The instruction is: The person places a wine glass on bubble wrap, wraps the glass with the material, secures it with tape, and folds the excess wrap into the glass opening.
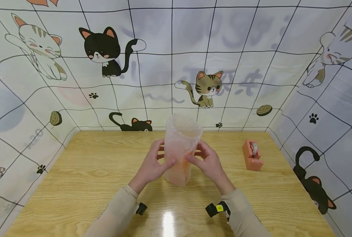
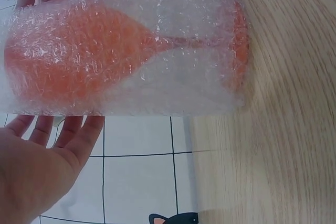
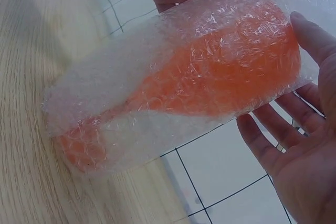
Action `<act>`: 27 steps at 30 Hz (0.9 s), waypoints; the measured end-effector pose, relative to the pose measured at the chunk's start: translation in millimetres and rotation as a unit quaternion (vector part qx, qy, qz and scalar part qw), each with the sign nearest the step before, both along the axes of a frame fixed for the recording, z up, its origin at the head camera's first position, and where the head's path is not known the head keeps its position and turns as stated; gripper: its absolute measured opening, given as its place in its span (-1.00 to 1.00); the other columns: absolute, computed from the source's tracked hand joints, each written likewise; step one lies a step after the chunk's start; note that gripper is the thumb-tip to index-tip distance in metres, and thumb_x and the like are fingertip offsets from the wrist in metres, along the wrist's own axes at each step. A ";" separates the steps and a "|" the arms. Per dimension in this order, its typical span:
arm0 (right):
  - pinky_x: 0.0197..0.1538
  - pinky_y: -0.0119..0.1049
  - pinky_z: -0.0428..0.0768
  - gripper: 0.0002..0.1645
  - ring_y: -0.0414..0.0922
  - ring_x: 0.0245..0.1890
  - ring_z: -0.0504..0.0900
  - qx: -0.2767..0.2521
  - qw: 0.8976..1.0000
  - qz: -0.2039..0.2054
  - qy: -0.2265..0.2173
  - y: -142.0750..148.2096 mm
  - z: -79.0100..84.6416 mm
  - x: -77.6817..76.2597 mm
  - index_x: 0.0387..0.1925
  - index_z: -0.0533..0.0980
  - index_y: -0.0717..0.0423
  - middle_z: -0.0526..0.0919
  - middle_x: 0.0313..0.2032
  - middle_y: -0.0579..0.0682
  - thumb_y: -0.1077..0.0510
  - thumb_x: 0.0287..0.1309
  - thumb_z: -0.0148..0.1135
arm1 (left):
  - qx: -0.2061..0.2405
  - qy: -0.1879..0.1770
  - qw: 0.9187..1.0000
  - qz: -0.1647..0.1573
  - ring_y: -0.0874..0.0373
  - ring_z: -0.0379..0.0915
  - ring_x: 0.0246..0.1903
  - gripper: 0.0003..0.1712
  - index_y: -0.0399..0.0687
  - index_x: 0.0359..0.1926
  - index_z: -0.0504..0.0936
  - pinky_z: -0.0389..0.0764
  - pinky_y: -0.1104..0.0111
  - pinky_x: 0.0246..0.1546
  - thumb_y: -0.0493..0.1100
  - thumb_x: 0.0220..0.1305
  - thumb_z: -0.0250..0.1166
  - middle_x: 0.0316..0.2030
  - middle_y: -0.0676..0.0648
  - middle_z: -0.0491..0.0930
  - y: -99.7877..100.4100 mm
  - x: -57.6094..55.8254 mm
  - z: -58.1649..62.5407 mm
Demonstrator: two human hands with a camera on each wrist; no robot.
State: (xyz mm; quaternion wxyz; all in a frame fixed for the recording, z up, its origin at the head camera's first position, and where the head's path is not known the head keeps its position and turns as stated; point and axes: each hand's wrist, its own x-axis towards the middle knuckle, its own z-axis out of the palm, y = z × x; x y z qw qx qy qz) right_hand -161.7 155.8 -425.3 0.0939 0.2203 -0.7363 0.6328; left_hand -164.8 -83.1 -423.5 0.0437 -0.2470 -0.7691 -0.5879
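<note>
An orange wine glass (image 2: 89, 51) is rolled inside a tube of clear bubble wrap (image 1: 176, 138), upright in the middle of the table. Through the layers its bowl, thin stem and round foot show in both wrist views. The tube's top end gapes above the bowl. My left hand (image 1: 153, 166) holds the roll from the left, thumb on the near side. On the opposite side, my right hand (image 1: 210, 162) grips it with the thumb against the wrap's front and the fingers behind. The wrap partly hides the fingertips of both hands in the head view.
A pink tape dispenser (image 1: 248, 160) with a roll of tape stands toward the table's right rear. The wooden table (image 1: 99, 164) meets a cloth backdrop (image 1: 158, 65) printed with cats and grid lines at its back and sides.
</note>
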 end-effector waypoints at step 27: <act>-0.01 -0.26 0.69 -0.31 -0.20 -0.06 0.66 0.001 1.000 -0.003 -0.008 -2.4 5.0 2.5 0.31 0.50 0.18 0.66 0.02 -0.13 0.37 0.13 0.48 | 0.018 -0.078 0.992 0.102 0.06 0.40 -0.01 -0.35 0.04 0.25 0.46 0.46 0.15 0.00 0.00 0.19 0.49 0.11 0.02 0.48 20.1 9.8 17.7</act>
